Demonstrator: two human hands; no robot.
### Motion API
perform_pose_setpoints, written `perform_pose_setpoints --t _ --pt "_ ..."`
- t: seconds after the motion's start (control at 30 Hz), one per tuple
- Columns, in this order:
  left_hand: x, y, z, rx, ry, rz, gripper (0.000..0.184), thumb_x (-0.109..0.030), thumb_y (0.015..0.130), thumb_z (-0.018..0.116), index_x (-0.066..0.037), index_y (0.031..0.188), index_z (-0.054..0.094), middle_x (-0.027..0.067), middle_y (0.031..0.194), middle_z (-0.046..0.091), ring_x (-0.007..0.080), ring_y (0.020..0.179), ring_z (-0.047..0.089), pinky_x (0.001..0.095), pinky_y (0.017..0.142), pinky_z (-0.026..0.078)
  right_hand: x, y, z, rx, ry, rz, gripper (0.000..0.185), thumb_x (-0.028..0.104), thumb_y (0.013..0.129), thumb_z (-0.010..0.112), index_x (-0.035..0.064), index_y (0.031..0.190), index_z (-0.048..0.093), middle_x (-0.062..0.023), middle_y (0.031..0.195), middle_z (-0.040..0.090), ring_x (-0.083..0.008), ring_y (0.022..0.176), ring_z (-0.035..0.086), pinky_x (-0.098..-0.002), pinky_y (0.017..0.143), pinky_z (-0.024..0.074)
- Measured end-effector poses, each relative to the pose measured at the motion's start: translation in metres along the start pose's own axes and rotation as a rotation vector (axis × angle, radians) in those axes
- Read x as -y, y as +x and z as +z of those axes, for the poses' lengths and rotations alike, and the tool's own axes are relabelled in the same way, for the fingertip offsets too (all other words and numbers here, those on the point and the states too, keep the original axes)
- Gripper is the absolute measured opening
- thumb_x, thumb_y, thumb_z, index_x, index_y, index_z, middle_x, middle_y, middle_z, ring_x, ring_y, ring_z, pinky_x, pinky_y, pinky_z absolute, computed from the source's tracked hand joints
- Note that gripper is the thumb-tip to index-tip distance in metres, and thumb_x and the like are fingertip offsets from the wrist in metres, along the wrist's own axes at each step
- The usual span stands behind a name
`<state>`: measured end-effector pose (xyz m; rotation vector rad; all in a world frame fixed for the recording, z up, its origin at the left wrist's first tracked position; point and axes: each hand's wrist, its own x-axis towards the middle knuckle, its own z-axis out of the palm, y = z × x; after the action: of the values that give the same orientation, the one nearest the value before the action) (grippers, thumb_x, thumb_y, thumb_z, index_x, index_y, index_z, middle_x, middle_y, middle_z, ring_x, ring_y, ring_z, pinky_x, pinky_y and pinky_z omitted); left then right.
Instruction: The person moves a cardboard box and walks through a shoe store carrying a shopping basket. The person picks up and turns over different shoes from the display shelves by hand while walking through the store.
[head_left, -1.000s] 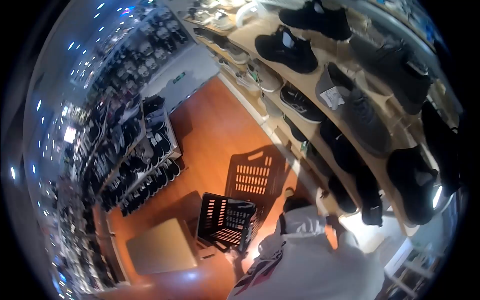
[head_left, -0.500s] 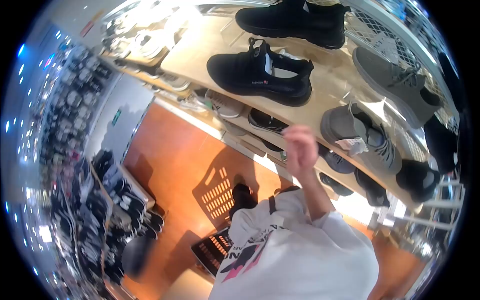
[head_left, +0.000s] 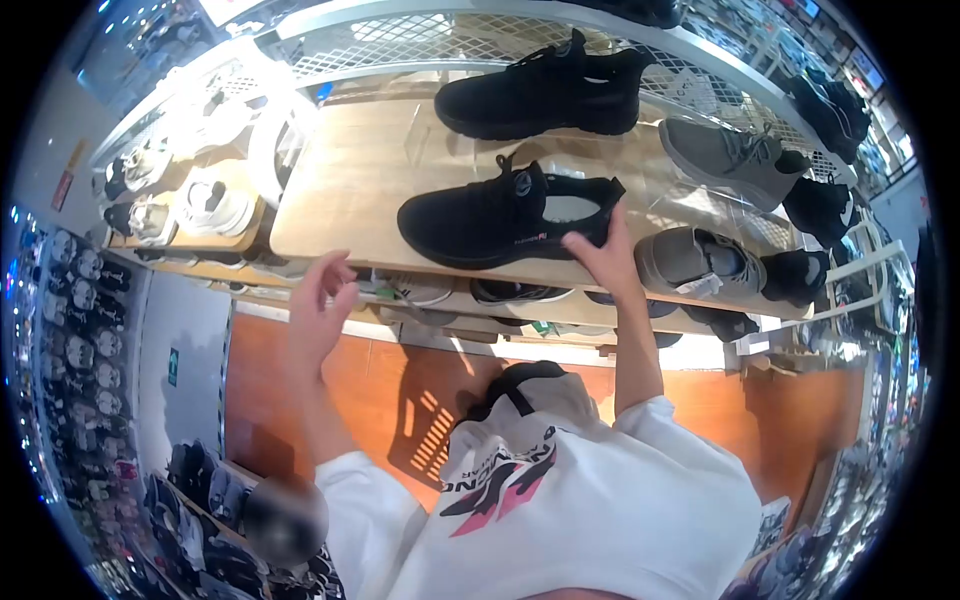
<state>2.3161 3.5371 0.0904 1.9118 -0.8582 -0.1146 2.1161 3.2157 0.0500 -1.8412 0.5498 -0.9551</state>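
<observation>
Black shoe [head_left: 465, 226], pale lining [head_left: 570, 207] inside, right hand [head_left: 610, 256] at heel

- Grey shoe [head_left: 682, 255]: right of right hand [head_left: 608, 258].
- White shoe [head_left: 213, 203]: left of left hand [head_left: 322, 308].
- Wire mesh [head_left: 370, 50]: beyond both hands.
- Orange floor [head_left: 265, 370]: below both hands.

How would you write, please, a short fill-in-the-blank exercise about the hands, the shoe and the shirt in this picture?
1. The right hand is at the ____ of the front black shoe, not at its toe.
2. The left hand is ____, holding nothing.
3. The print on the white shirt is black and ____.

Missing words: heel; empty; pink.
</observation>
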Motion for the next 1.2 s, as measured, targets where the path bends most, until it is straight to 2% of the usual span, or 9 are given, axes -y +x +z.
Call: perform_pose_setpoints --t 0.13,0.2,0.27,0.3,0.43,0.47,0.53,0.8,1.2 --pt "0.009 0.069 0.039 0.229 -0.039 0.014 0.036 -0.018 0.083 0.059 -0.001 0.114 0.055 0.0076 0.076 0.059 0.0118 0.067 0.055 0.0264 0.063 0.044 0.006 0.001 -0.003 0.090 0.171 0.057 0.077 0.017 0.056 0.085 0.0000 0.120 0.045 -0.0165 0.107 0.057 -0.0282 0.099 0.055 -0.0381 0.089 0.0425" --pt "0.011 0.098 0.057 0.388 0.007 -0.082 0.037 -0.022 0.082 0.060 -0.001 0.112 0.056 0.0089 0.076 0.060 0.0131 0.069 0.057 0.0272 0.066 0.046 0.010 -0.002 -0.008 0.108 -0.154 -0.058 0.082 0.023 0.053 0.087 0.0014 0.120 0.045 -0.0144 0.109 0.057 -0.0284 0.106 0.052 -0.0372 0.093 0.0401" --pt "0.018 0.108 0.079 0.417 0.057 0.130 0.046 -0.034 0.079 0.063 0.000 0.109 0.058 0.0114 0.078 0.064 0.0151 0.074 0.061 0.0283 0.071 0.047 -0.002 -0.013 -0.007 0.113 -0.234 -0.045 0.086 0.024 0.050 0.088 0.0029 0.121 0.046 -0.0140 0.113 0.056 -0.0297 0.108 0.051 -0.0357 0.095 0.0387" --pt "0.019 0.117 0.083 0.434 -0.147 0.002 0.061 -0.046 0.072 0.067 0.003 0.107 0.059 0.0125 0.089 0.065 0.0173 0.081 0.062 0.0297 0.075 0.047 0.000 -0.008 -0.008 0.101 -0.084 -0.056 0.086 0.022 0.050 0.088 0.0036 0.123 0.046 -0.0146 0.114 0.056 -0.0302 0.109 0.051 -0.0352 0.095 0.0389" --pt "0.022 0.123 0.084 0.336 -0.361 0.072 0.079 -0.059 0.065 0.069 0.005 0.110 0.058 0.0115 0.097 0.063 0.0189 0.090 0.060 0.0307 0.081 0.046 0.017 -0.001 -0.009 0.117 0.177 -0.057 0.085 0.010 0.052 0.085 0.0024 0.126 0.045 -0.0138 0.124 0.051 -0.0256 0.115 0.048 -0.0338 0.098 0.0371" --pt "0.024 0.122 0.081 0.347 -0.361 0.056 0.079 -0.059 0.065 0.069 0.005 0.110 0.058 0.0115 0.097 0.063 0.0189 0.090 0.060 0.0307 0.081 0.046 0.018 0.002 -0.011 0.157 0.139 -0.100 0.085 0.006 0.052 0.085 0.0006 0.127 0.044 -0.0121 0.127 0.050 -0.0208 0.117 0.047 -0.0324 0.099 0.0359" --pt "0.023 0.128 0.077 0.321 -0.406 0.097 0.083 -0.059 0.063 0.071 0.006 0.113 0.055 0.0127 0.096 0.063 0.0184 0.091 0.060 0.0304 0.082 0.046 0.021 0.009 -0.010 0.124 0.091 -0.197 0.080 0.010 0.053 0.083 0.0049 0.124 0.048 -0.0132 0.133 0.046 -0.0302 0.125 0.042 -0.0375 0.102 0.0355" --pt "0.019 0.130 0.074 0.490 -0.609 0.088 0.086 -0.052 0.061 0.075 0.010 0.115 0.050 0.0156 0.105 0.059 0.0211 0.098 0.057 0.0300 0.087 0.043 0.023 0.005 -0.010 0.088 -0.028 -0.306 0.071 0.013 0.055 0.082 0.0068 0.120 0.054 -0.0190 0.141 0.031 -0.0354 0.124 0.041 -0.0399 0.099 0.0377" --pt "0.018 0.118 0.069 0.443 -0.784 -0.074 0.061 -0.026 0.071 0.072 0.013 0.112 0.052 0.0161 0.103 0.061 0.0219 0.092 0.061 0.0308 0.081 0.050 0.020 -0.003 -0.005 0.155 0.221 -0.254 0.086 0.003 0.051 0.082 0.0085 0.127 0.044 -0.0140 0.136 0.039 -0.0328 0.121 0.043 -0.0370 0.098 0.0388"
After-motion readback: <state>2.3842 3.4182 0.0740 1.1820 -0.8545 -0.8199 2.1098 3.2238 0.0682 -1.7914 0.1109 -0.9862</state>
